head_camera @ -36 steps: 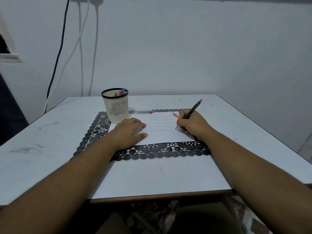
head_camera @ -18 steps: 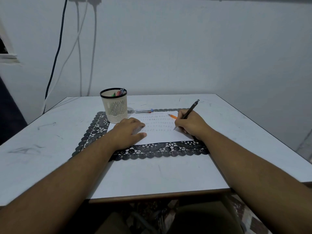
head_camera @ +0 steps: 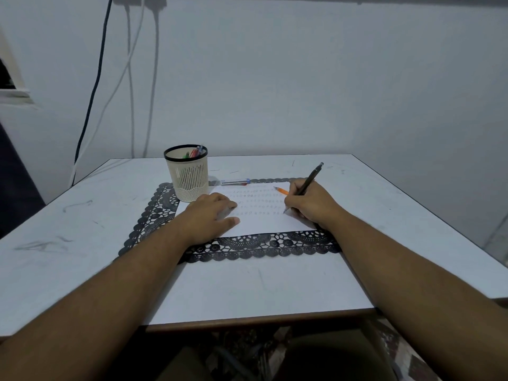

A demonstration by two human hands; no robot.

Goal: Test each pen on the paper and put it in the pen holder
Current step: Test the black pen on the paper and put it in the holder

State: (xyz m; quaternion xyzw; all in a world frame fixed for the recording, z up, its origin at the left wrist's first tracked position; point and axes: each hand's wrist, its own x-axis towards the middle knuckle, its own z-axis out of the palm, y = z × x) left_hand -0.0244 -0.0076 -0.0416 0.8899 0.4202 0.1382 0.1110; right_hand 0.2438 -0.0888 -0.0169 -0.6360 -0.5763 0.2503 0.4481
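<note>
Your right hand [head_camera: 309, 203] grips the dark pen [head_camera: 308, 182], tip on the paper [head_camera: 264, 221] at the desk's centre, testing it. Your left hand [head_camera: 210, 218] lies flat, fingers straight, pinning the sheet. The pen holder [head_camera: 187, 176] stands toward the far-left corner, within reach.

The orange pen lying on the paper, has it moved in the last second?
No. The orange pen lies at the same spot on the paper, just left of the right hand; only the camera shifted slightly.

Dim, cool bluish light, v. even. Soft shadow under the pale slatted plastic pen holder [head_camera: 187, 177]. No glare. Wide-angle bends the white laminate table [head_camera: 82, 215] edges; forearms slightly soft near the frame's bottom.
</note>
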